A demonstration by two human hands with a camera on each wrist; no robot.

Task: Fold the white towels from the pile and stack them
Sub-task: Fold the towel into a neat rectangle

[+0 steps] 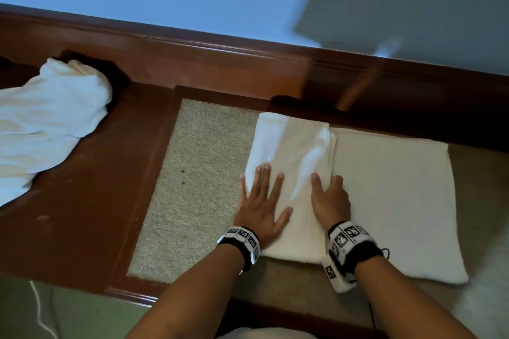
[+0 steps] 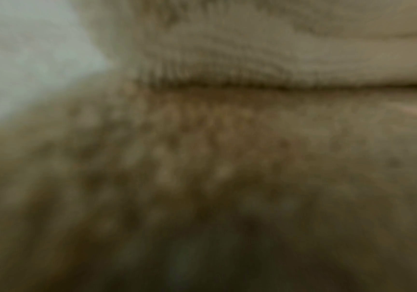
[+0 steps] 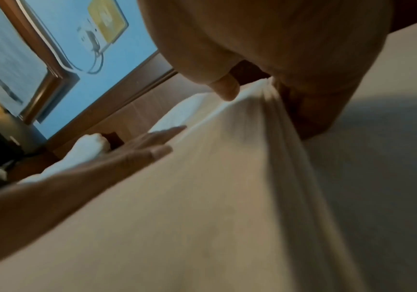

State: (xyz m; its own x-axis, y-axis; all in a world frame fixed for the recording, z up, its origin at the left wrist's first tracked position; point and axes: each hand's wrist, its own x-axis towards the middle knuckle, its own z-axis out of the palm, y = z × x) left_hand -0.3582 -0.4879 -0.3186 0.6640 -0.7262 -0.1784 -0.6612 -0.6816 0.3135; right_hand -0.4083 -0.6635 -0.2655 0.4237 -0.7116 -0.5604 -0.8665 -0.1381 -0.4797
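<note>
The towel being folded (image 1: pixel 289 187) lies on the near right part of the table (image 1: pixel 82 215), its right portion overlapping the left edge of a wider folded towel (image 1: pixel 394 201) that lies flat to the right. The unfolded pile (image 1: pixel 46 124) sits well apart at the far left of the table.

What could go wrong: a raised ridge of cloth runs far to near between the two hands, so the layer is not lying flat. If the right hand pulls its pinched edge while the left presses, that ridge will probably be trapped as a crease and the fold would come out lopsided. The grasped edge sits right on the seam with the wider towel, so I judge the fingers could catch that towel's edge too and drag it out of square. The folded piece also reaches the near edge of the speckled inlay (image 1: pixel 198 187), and a strong sideways push might slide the whole thing rather than smooth it.

The left hand (image 1: pixel 261 206) lies flat, palm down, fingers straight and spread, pressing the left near part of the towel; its wrist view is a blur of cloth. The right hand (image 1: pixel 329 198) is knuckles up with fingers curled, and the right wrist view shows them gathering a bunched fold of the towel's right edge. Both forearms reach in from the near side, roughly parallel.
</note>
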